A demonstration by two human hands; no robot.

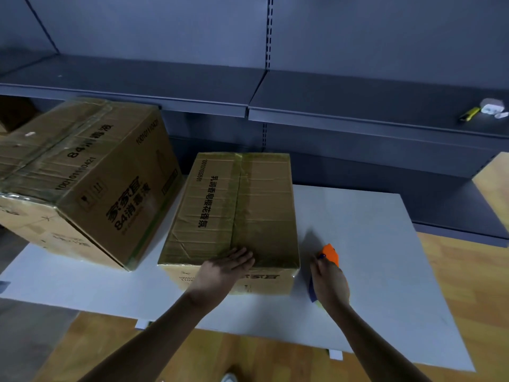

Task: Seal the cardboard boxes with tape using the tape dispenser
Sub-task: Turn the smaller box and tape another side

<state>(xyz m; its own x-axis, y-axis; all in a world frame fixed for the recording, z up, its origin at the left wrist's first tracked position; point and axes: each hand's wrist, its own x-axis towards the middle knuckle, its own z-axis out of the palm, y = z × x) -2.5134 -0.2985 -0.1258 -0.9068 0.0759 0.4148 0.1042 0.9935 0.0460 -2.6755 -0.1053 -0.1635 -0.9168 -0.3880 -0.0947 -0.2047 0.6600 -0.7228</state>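
- Desk [371, 244]: pale grey flat top, filling the middle of the frame; a small white tag [335, 354] hangs at its near edge, lower right.
- Shelving [165, 84]: dark grey metal, with a slotted upright, across the top of the frame.
- Yellow-and-black tool [469, 114]: lying on the shelf board, upper right.
- White object [491, 107]: just beside the tool; kind unclear.
- Wooden floor [248, 354]: light brown, along the bottom.
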